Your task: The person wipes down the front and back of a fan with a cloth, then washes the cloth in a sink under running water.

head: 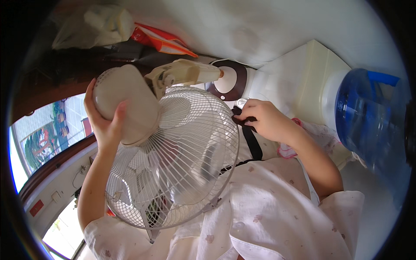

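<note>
An electric fan fills the middle of the head view, its back towards me. My left hand [109, 122] grips the cream plastic motor housing [136, 107], thumb on one side and fingers round the other. The white wire fan guard [195, 156] spreads below it, near my shirt, with the blades dimly visible inside. A yellowed plastic neck [195, 73] runs from the housing towards the right. At the guard's right edge my right hand [266, 120] pinches a dark cloth [240, 117] between thumb and fingers.
A water dispenser [282, 78] with a blue water bottle [360, 113] stands at the right, a pink-edged cloth [312, 136] near it. A dark brown and white base [242, 81] lies beyond the neck. A red bag [162, 40] and a plastic bag [97, 27] are at the upper left.
</note>
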Action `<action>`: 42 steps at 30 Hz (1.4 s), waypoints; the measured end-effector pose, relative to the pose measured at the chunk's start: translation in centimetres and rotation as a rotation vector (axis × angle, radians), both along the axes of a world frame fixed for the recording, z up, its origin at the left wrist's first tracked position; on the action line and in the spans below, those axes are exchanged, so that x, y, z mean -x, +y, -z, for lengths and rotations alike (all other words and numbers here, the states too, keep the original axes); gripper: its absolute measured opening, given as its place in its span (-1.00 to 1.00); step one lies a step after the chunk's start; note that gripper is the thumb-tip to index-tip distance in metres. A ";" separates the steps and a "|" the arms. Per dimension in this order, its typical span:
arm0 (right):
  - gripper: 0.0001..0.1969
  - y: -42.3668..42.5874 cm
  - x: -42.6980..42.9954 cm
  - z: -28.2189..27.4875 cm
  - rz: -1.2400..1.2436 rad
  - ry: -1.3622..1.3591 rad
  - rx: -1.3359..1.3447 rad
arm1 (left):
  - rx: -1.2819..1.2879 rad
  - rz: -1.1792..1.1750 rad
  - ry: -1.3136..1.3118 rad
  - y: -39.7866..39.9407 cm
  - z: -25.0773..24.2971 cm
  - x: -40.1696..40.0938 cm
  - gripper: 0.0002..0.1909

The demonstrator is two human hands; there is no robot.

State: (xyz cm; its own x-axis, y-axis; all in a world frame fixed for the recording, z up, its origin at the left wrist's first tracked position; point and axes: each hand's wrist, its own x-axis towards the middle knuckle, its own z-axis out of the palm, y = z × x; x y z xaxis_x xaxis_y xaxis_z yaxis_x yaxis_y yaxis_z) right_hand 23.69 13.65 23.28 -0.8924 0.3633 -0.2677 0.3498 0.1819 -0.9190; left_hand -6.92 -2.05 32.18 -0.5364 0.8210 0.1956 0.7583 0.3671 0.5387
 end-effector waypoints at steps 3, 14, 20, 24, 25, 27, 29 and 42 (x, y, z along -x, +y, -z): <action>-0.76 1.0 -0.7 0.9 0.116 0.039 -0.155 | -0.018 -0.020 -0.070 0.0 -0.1 -0.4 -0.27; -0.80 -0.3 5.1 3.2 0.201 0.219 -0.007 | -0.003 -0.028 -0.038 0.7 -0.1 -0.6 -0.26; -0.80 -0.8 1.7 2.6 0.274 -0.029 -0.023 | 0.017 -0.041 -0.027 0.7 -0.5 -1.0 -0.28; -0.82 -0.3 2.4 1.6 0.371 0.126 -0.087 | -0.009 -0.066 -0.080 1.0 -0.3 -1.3 -0.28; -0.82 -0.1 3.1 0.7 0.372 0.127 -0.087 | -0.020 -0.064 -0.092 1.1 -0.3 -1.4 -0.28; -0.83 0.0 4.8 -1.3 0.284 0.483 -0.042 | -0.022 -0.066 -0.077 1.3 -0.5 -1.7 -0.29; -0.82 -0.4 5.8 -2.1 0.055 0.568 -0.079 | -0.024 -0.059 -0.063 1.9 -0.4 -2.1 -0.29; -0.65 -4.6 -0.8 -1.4 0.327 0.429 -0.172 | -0.019 -0.031 -0.043 2.2 -0.4 -2.4 -0.33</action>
State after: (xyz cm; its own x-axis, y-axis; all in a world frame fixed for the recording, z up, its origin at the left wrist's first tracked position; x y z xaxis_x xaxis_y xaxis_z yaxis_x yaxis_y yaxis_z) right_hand 24.53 9.02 24.69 -0.7419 0.6454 0.1816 0.0150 0.2868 -0.9579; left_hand -4.51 0.19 32.57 -0.5698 0.8001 0.1875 0.7229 0.3795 0.5774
